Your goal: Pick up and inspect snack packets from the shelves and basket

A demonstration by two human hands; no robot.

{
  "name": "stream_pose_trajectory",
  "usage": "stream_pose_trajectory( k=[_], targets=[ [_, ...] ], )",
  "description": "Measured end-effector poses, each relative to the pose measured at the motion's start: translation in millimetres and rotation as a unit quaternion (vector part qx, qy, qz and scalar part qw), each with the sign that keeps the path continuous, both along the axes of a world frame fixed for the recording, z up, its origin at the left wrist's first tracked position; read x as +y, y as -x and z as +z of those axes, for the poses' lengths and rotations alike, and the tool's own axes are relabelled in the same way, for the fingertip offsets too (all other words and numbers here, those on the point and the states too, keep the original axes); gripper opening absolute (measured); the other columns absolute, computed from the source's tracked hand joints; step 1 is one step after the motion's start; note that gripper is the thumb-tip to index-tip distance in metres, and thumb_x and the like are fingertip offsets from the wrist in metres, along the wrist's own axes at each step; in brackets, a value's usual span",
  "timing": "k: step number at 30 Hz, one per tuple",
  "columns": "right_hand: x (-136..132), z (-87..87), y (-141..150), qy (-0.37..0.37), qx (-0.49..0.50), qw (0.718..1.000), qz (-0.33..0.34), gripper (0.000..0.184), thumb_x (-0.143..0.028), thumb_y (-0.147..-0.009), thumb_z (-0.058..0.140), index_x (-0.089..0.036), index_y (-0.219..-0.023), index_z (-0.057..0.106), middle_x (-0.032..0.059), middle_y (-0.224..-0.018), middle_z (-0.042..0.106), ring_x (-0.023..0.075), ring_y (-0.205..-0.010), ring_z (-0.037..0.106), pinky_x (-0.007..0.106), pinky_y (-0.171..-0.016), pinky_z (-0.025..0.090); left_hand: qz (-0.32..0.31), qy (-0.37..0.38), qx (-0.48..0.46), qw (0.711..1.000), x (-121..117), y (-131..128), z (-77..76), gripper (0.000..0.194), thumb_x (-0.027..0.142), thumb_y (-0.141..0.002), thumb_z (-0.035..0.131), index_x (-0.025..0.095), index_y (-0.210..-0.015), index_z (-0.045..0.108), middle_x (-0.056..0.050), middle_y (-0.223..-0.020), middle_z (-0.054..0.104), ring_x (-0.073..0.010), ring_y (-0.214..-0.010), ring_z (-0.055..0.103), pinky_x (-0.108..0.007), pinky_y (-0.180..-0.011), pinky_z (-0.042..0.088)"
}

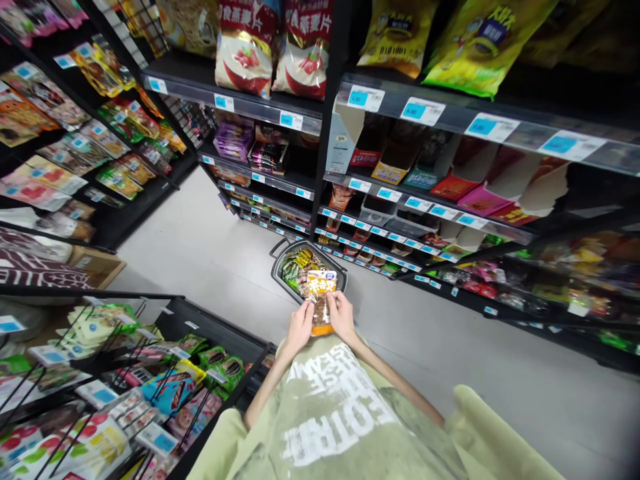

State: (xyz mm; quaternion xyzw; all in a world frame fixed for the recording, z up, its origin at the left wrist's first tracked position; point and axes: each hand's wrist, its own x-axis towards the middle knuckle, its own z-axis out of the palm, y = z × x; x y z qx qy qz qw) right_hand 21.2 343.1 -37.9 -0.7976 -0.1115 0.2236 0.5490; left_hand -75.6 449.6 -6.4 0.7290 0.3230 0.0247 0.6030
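A snack bag (321, 303), orange and white at the top with a clear brown-filled window below, is held upright in front of my shirt. My left hand (301, 327) grips its left edge with the fingers closed. On the opposite edge, my right hand (341, 316) pinches it the same way. Just beyond the bag, a dark shopping basket (277, 272) rests on the floor with several green, yellow and brown packets (299, 261) inside. The bag hides part of the basket's near side. Print on the bag is too small to read.
Tall black shelves (320, 127) with price tags stand ahead, holding cereal bags (247, 50), yellow snack bags (480, 43) and open cartons (390, 163). At left is a hanging-snack rack (65, 133); a low bin of packets (175, 387) stands near my left arm. Grey floor (210, 240) runs between them.
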Motion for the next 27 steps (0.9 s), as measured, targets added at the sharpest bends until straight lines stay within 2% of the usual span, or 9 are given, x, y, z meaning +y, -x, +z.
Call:
stream_pose_trajectory(
  k=[5,9,12,19,27],
  targets=[
    [1,-1.6,0,-0.012,-0.004,1.000,-0.006,0.041,-0.060,-0.088,0.046,-0.021,-0.079,0.057,-0.0008,-0.061,0.059,0.0141,-0.055,0.049,0.024,-0.053,0.037,-0.012,-0.027,-0.002,1.000,3,0,0.5,0.044,0.052,-0.096,0.034,0.019,-0.093,0.063,-0.001,-0.064,0.060,-0.0158,-0.059,0.056,-0.025,-0.061,0.039],
    [3,-0.7,1,-0.016,-0.030,0.999,0.034,0.042,-0.056,-0.091,0.043,-0.021,-0.069,0.051,-0.0042,-0.058,0.048,0.0123,-0.055,0.042,0.023,-0.055,0.033,0.034,-0.012,-0.014,0.999,7,1,-1.7,0.040,0.052,-0.093,0.042,0.021,-0.112,0.058,-0.004,-0.086,0.069,-0.0194,-0.076,0.063,-0.028,-0.073,0.044],
    [5,0.7,2,-0.018,-0.031,0.997,0.067,0.041,-0.053,-0.093,0.042,-0.021,-0.067,0.048,-0.0049,-0.059,0.044,0.0122,-0.056,0.040,0.024,-0.056,0.031,0.058,-0.012,-0.017,0.998,10,2,-2.5,0.038,0.052,-0.094,0.040,0.022,-0.110,0.058,-0.004,-0.092,0.070,-0.0200,-0.079,0.063,-0.028,-0.075,0.044],
    [8,0.0,-1,-0.024,0.004,1.000,0.005,0.044,-0.056,-0.091,0.042,-0.019,-0.076,0.059,-0.0004,-0.069,0.059,0.0154,-0.062,0.046,0.024,-0.060,0.036,0.008,-0.016,-0.019,1.000,9,1,3.1,0.035,0.049,-0.096,0.036,0.022,-0.104,0.057,-0.002,-0.085,0.066,-0.0172,-0.074,0.060,-0.026,-0.071,0.042],
    [8,0.5,-1,-0.038,-0.009,0.999,0.002,0.044,-0.055,-0.092,0.042,-0.017,-0.083,0.064,0.0034,-0.076,0.065,0.0172,-0.066,0.051,0.026,-0.063,0.040,-0.006,-0.012,-0.016,1.000,8,3,-2.7,0.036,0.048,-0.095,0.039,0.022,-0.109,0.059,-0.003,-0.090,0.070,-0.0188,-0.079,0.063,-0.028,-0.078,0.045]
  ],
)
